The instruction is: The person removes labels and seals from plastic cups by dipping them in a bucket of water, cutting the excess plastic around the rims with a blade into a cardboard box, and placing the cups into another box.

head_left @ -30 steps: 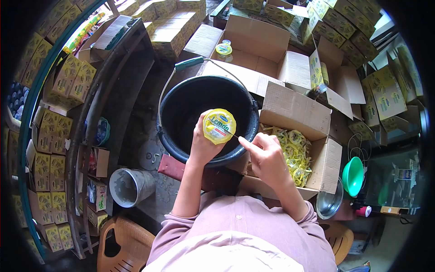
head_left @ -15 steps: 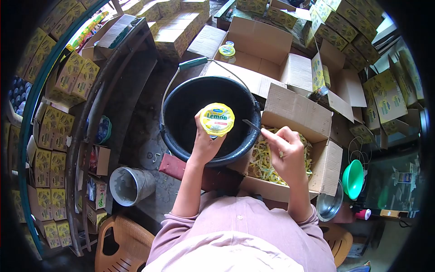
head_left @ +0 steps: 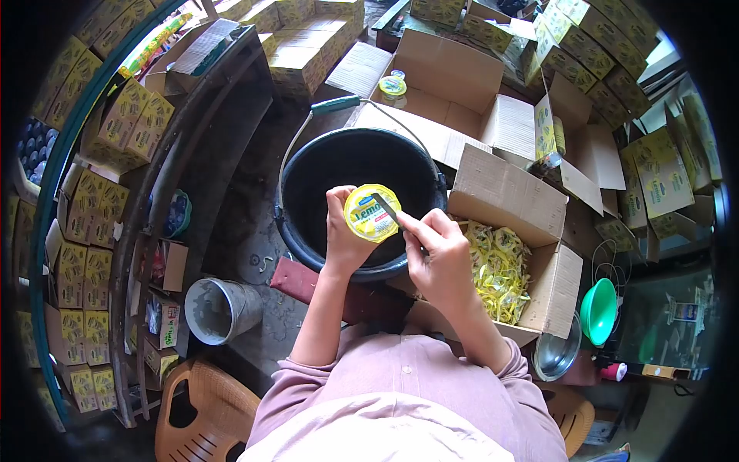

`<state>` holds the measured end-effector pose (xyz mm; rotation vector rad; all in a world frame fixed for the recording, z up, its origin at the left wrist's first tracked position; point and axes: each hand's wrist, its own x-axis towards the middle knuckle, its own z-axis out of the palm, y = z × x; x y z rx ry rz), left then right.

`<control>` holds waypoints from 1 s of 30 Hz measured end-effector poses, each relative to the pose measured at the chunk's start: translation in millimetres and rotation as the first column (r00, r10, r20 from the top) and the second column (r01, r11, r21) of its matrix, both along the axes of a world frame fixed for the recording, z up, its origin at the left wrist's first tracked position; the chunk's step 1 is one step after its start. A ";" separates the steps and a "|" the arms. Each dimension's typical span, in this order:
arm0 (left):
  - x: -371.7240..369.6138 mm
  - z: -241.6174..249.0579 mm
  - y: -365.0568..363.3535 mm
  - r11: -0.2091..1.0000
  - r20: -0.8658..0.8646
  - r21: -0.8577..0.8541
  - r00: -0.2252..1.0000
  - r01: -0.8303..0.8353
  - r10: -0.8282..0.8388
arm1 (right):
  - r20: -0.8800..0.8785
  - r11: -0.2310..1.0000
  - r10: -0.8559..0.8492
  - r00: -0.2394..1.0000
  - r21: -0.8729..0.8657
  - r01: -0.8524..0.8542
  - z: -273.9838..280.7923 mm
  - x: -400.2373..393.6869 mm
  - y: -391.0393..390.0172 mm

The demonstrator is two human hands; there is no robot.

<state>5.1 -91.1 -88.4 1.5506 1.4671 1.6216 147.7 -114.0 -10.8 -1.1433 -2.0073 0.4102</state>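
Observation:
My left hand (head_left: 348, 237) is closed around a plastic cup with a yellow lemon-printed lid (head_left: 362, 218), its top facing me. In my right hand (head_left: 439, 250) is a small knife (head_left: 382, 205), and its dark blade lies across the printed lid. Both hands are over the near part of a large black bucket (head_left: 315, 173), whose wire handle with a green grip (head_left: 336, 105) stands up at the far side. Beside my right hand, an open cardboard box (head_left: 558, 289) holds a heap of yellow and white strips (head_left: 496, 273).
Beyond the bucket, another open carton (head_left: 454, 73) has a lidded cup (head_left: 392, 86) on its flap. A grey pail (head_left: 223, 312) stands on the floor at left, near an orange chair (head_left: 204, 408). A green bowl (head_left: 598, 310) is at right. Stacked lemon-printed boxes (head_left: 115, 123) line both sides.
My right hand has moved left, bringing the knife blade from beside the cup onto its lid. The cup has tilted slightly in my left hand.

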 end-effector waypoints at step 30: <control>0.6 0.2 0.7 0.999 -0.021 0.047 1.000 0.018 -0.017 | 0.118 0.995 0.072 0.990 -0.084 -0.062 -1.8 -7.7 1.1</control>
